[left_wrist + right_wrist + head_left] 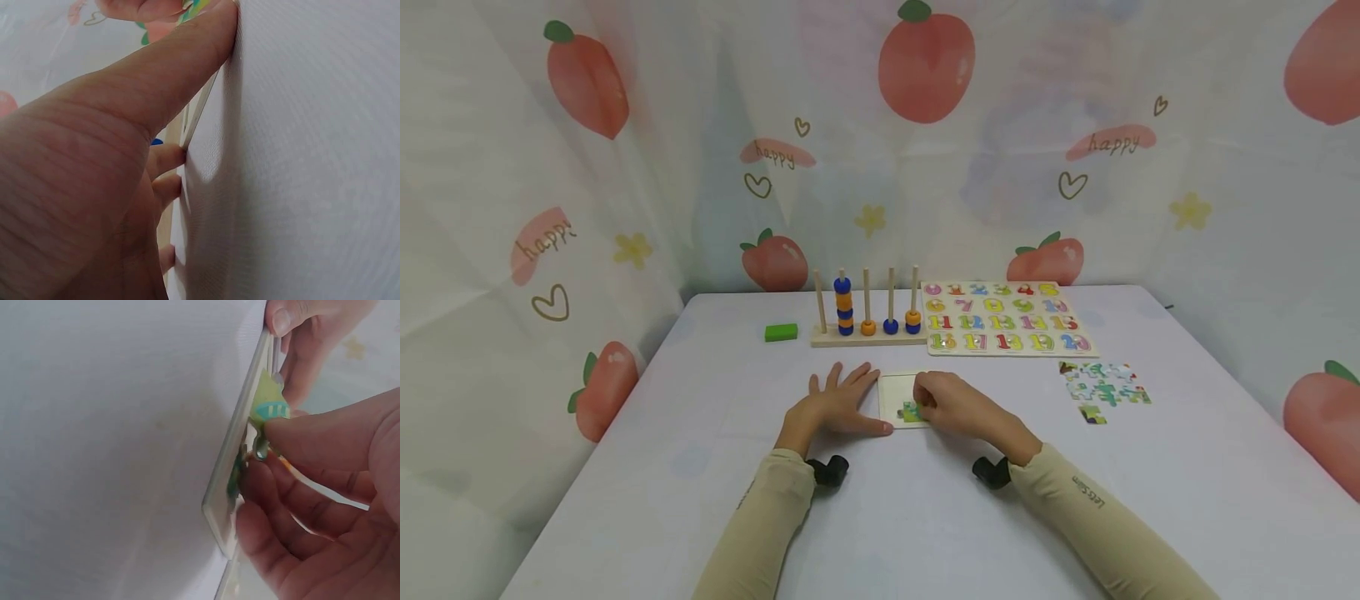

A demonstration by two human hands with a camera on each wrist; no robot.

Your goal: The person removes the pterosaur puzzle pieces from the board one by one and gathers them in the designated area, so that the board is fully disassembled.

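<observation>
On the bench (700, 467), near the middle, lies one small puzzle tray (897, 389) with a few green pieces (912, 411) set in its near right corner. The left hand (835, 406) lies flat with spread fingers against the tray's left edge. The right hand (951, 402) curls over the right side, fingertips pinching a piece at the tray. To the right lies one cluster of loose puzzle pieces (1103, 387). Farther off stand one green block (781, 332), one five-rod bead rack (867, 321) and one number board (1003, 319).

Puzzle tray (897, 392) sits centre on the worktop (880, 517), left hand (835, 407) beside it, right hand (951, 404) on it; loose pieces (1101, 385) right, bead rack (867, 321) and number board (1003, 318) behind.
</observation>
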